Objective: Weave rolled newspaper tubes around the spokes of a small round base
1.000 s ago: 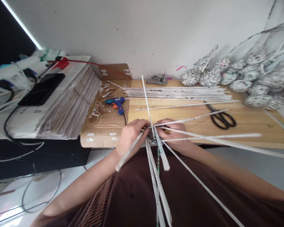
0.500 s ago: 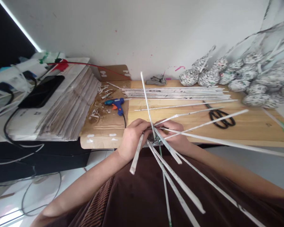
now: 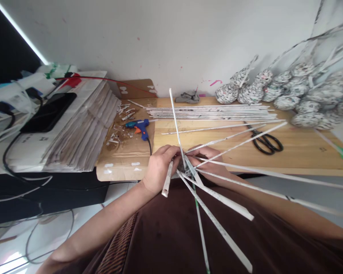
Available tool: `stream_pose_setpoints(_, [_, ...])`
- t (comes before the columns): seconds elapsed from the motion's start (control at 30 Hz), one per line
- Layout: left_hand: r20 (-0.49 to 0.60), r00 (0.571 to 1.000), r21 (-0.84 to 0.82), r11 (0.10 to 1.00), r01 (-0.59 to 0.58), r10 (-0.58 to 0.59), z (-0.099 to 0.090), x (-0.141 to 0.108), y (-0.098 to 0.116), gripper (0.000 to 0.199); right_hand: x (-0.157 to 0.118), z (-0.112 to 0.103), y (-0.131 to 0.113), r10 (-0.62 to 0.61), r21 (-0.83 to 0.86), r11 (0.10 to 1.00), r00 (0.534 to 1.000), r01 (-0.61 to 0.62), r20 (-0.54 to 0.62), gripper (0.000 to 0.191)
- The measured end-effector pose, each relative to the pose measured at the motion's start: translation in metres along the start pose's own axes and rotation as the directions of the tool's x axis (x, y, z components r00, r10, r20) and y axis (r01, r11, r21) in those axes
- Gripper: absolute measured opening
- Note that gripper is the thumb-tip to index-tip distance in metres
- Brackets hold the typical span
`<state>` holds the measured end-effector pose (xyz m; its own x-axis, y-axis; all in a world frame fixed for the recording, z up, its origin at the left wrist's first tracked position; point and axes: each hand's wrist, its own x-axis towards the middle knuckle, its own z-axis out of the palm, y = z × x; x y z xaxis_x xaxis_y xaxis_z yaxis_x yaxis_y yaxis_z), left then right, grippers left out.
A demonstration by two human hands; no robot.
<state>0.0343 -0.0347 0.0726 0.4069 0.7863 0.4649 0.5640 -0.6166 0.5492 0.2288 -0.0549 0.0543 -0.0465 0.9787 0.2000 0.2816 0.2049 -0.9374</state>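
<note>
We hold the woven paper piece (image 3: 186, 169) at the near edge of the counter (image 3: 303, 152), between the left hand (image 3: 161, 167) and the right hand (image 3: 207, 156); each grip is narrow, closed on the piece, the right one partly hidden by paper strips (image 3: 217, 195) that fan outward. Beyond it, we see a row of paper tubes (image 3: 211, 113); the blue glue gun (image 3: 142, 126) lies on cardboard (image 3: 125, 152) to the left; the scissors (image 3: 265, 139) lie to the right.
</note>
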Motion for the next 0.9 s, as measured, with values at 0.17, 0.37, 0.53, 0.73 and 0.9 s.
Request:
stream_pose_setpoints(0.17, [-0.001,1.0,-0.047,0.999,-0.025,0.025,0.001,-0.002,0.0,0.015,0.0,0.0,-0.002,-0.063,-0.018,0.998,0.998,0.063,0.028,0.01])
stream_pose_setpoints(0.37, [-0.008,0.999,-0.059,0.997,-0.046,0.045,0.006,-0.005,-0.005,0.018,0.002,-0.002,-0.006,-0.073,-0.029,0.997,0.996,0.074,0.053,0.016])
stream_pose_setpoints(0.53, [0.004,1.0,-0.094,0.995,-0.028,0.029,0.006,-0.005,-0.005,0.008,0.003,-0.002,-0.006,-0.059,0.024,0.998,0.991,0.057,0.117,0.025])
stream_pose_setpoints(0.73, [0.019,0.999,-0.066,0.997,0.033,-0.032,0.004,-0.006,-0.005,0.002,0.001,-0.01,-0.018,-0.017,0.014,1.0,0.978,0.015,0.207,0.057])
stream_pose_setpoints(0.9, [-0.022,1.0,-0.076,0.997,0.009,-0.01,0.005,-0.01,-0.009,0.003,0.001,-0.013,-0.022,0.12,0.036,0.991,0.966,-0.131,0.23,0.045])
